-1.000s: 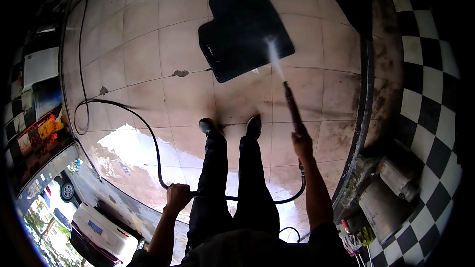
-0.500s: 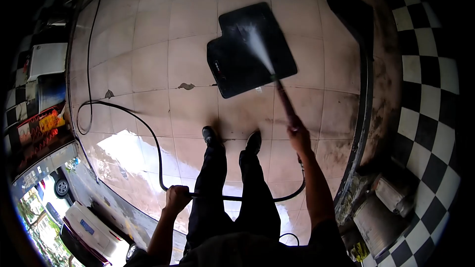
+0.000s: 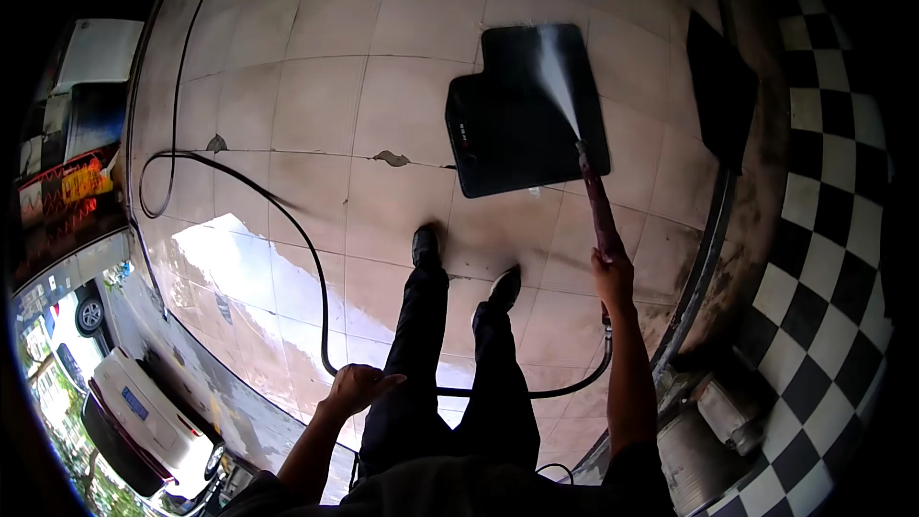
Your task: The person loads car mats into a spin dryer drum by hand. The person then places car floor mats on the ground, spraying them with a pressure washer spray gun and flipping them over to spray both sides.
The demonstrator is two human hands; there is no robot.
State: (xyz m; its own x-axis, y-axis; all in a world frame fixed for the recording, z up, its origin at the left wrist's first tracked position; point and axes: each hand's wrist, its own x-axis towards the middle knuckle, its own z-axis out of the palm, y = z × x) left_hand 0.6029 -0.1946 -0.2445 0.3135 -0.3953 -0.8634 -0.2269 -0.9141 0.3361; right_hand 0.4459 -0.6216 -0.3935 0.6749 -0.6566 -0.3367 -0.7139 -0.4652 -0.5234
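Note:
My right hand (image 3: 613, 278) is closed round the grip of a pressure washer gun (image 3: 598, 211), whose wand points forward and away from me. A white fan of water (image 3: 555, 72) leaves its tip and strikes a black car floor mat (image 3: 517, 124) lying flat on the tiles. The mat has a notched corner and a small label at its left edge. My left hand (image 3: 359, 388) is wrapped round the black hose (image 3: 311, 258) in front of my thigh, its thumb stretched out to the right. From there the hose crosses my legs to the gun's rear end.
Another dark mat (image 3: 718, 86) leans by the right-hand kerb, near a checkered wall (image 3: 814, 220). A metal canister (image 3: 708, 460) stands at lower right. The hose loops on the left floor. Wet tiles (image 3: 239, 258) reflect light. A white car (image 3: 153, 421) is parked outside at lower left.
The view has shifted, so the mat appears further right. The spray has moved towards the mat's far edge. My left thumb now sticks out from the hose; it was folded in before.

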